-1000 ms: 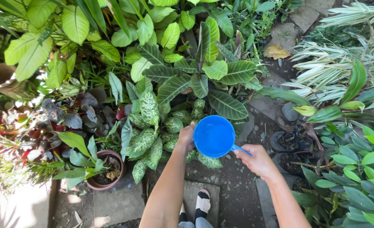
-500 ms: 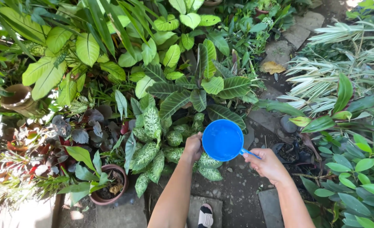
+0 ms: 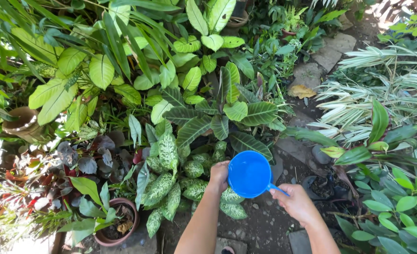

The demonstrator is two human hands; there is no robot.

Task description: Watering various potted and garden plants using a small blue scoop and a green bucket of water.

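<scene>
A round blue water dipper (image 3: 249, 173) is held level over a bed of garden plants. My right hand (image 3: 297, 204) grips its short blue handle at the lower right. My left hand (image 3: 218, 175) rests on the dipper's left rim with the fingers curled against it. Directly under and beside the dipper grows a spotted green-and-white leafy plant (image 3: 168, 181). Behind it stands a plant with dark striped leaves (image 3: 227, 122).
A brown pot with a small green plant (image 3: 119, 226) sits at the lower left. A terracotta pot (image 3: 22, 123) lies at the far left. Flat paving stones (image 3: 326, 51) run up the right between striped grassy plants (image 3: 382, 94). Dense foliage fills the upper left.
The dipper and both hands have shifted slightly to the right and lower in the view. The view has tilted up, and my foot at the bottom edge has nearly dropped out of sight.
</scene>
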